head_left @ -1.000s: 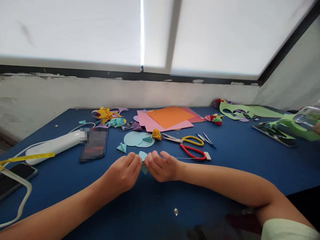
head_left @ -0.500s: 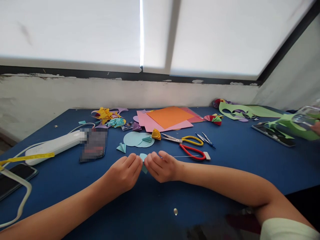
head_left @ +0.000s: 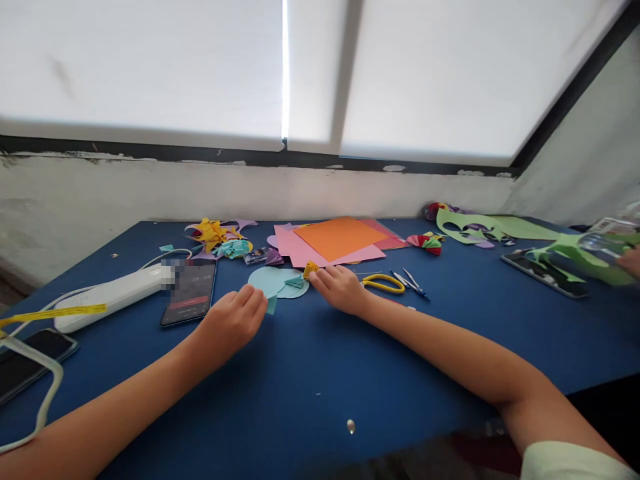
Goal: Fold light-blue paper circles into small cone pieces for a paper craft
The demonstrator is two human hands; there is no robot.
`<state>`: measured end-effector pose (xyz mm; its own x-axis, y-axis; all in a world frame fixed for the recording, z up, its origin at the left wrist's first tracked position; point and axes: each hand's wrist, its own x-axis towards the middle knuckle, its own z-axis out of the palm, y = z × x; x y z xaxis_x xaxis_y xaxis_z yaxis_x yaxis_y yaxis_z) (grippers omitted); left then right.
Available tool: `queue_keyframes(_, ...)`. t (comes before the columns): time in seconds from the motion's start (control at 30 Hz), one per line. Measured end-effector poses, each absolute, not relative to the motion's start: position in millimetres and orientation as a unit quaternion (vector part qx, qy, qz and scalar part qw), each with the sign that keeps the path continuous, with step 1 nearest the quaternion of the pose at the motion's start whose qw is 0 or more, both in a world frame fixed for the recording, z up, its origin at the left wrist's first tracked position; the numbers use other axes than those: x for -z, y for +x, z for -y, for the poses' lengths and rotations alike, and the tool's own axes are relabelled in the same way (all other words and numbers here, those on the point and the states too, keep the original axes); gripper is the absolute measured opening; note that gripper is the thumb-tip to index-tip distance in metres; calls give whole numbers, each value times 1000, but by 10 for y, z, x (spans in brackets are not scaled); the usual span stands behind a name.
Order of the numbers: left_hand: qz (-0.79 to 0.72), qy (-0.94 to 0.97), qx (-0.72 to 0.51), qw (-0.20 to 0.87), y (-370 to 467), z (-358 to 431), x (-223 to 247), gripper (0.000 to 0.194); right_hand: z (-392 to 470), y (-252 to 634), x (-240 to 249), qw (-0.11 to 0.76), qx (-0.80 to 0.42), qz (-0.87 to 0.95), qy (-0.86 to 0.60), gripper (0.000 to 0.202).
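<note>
My left hand (head_left: 237, 317) is closed in a pinch on a small folded light-blue paper piece (head_left: 271, 305), just above the table. My right hand (head_left: 341, 288) reaches over the scissors (head_left: 384, 285), hiding their blades and most of the red handle. Its fingers are bent together with the fingertips at a folded yellow paper piece (head_left: 310, 269); whether they grip it or something small is hidden. Beside these fingertips, a folded teal paper piece (head_left: 294, 283) lies on light-blue paper circles (head_left: 267, 279).
Orange paper (head_left: 343, 238) tops pink sheets behind my hands. Phones (head_left: 189, 293) and a white power strip (head_left: 113, 295) lie left. Tweezers (head_left: 411, 280) lie right of the scissors, near a red-green paper fan (head_left: 425, 243). Another person's hand (head_left: 630, 261) shows far right.
My hands have moved apart. The left went slightly left and up with the light-blue paper; the right moved forward and right to the yellow piece, covering more of the scissors.
</note>
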<state>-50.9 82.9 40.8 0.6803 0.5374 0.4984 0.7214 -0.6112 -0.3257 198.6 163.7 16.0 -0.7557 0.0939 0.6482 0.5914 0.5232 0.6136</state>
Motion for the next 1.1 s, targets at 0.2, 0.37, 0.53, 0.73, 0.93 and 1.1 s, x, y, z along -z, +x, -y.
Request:
queue_keyframes(0.2, 543, -797, 262, 32, -561, -922, -376, 30, -1689, 2078, -178, 310, 425, 783, -331, 26)
queue_keyframes(0.37, 578, -748, 284, -161, -505, -910, -406, 42, -1407, 1979, -151, 291, 410, 842, -197, 18)
queue_keyframes(0.53, 576, -727, 282, -246, -470, -900, -449, 42, -1403, 2014, -137, 286, 407, 864, -76, 11)
queue_keyframes(0.73, 559, -730, 258, -298, -535, -955, -428, 40, -1541, 2115, -142, 303, 395, 867, 3, 6)
queue_keyframes(0.93, 529, -768, 224, -284, -487, -897, -412, 30, -1357, 1985, -153, 307, 377, 874, 7, 24)
queue_keyframes(1.1, 502, -799, 210, -257, -450, -866, -373, 28, -1158, 1850, -131, 254, 331, 909, 3, 28)
